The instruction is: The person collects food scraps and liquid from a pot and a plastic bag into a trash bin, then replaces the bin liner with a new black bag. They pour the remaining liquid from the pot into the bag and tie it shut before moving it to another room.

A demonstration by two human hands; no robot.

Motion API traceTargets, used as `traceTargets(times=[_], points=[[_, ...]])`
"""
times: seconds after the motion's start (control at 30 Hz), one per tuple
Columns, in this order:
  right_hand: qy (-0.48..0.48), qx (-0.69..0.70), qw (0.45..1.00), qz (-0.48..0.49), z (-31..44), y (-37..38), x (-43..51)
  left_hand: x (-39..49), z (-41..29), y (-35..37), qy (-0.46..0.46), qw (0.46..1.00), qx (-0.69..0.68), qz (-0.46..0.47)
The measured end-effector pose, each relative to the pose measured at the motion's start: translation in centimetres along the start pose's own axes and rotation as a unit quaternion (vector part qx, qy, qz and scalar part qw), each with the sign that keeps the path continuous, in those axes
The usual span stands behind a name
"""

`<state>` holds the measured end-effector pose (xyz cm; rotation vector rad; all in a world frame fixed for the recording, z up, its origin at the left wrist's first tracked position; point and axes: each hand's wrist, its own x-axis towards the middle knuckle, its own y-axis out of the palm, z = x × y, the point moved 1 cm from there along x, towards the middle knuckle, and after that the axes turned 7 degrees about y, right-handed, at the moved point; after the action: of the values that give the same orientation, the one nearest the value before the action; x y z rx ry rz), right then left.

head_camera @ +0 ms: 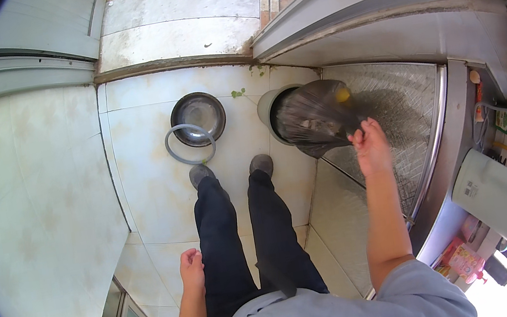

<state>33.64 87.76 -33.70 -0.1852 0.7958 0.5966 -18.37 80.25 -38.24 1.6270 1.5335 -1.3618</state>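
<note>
My right hand (372, 147) grips the gathered top of a dark, see-through plastic bin bag (309, 117) and stretches it to the right. The bag bulges with refuse, and something yellow shows through near its top. Its lower part sits inside a grey-green waste bin (266, 106) on the floor, hiding much of the bin's inside. My left hand (192, 271) hangs beside my left thigh, fingers curled in, with nothing visible in it. In front of my feet lie a dark metal basin (199, 117) and a grey plastic ring (169, 148) that overlaps the basin's near edge.
Green leaf scraps (238, 93) lie on the tiled floor (153, 184) left of the bin. A metal-edged cabinet (409, 134) stands close on my right, below a counter with a pale green lidded box (495, 195). A raised door sill (174, 65) crosses ahead. A tiled wall (40, 192) borders the left.
</note>
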Motion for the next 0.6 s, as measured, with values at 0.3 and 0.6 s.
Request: traceTargets(times=[0.3,0.6], points=[[0.026,-0.107,0.994,0.004,-6.7,-1.1,4.4,-5.2,0.1,1.9,-0.055,0.998,-0.024,0.012],[0.046,-0.125,0.991,-0.014,-9.5,-1.4,8.3,-5.8,-0.1,2.3,-0.054,0.998,0.021,-0.018]])
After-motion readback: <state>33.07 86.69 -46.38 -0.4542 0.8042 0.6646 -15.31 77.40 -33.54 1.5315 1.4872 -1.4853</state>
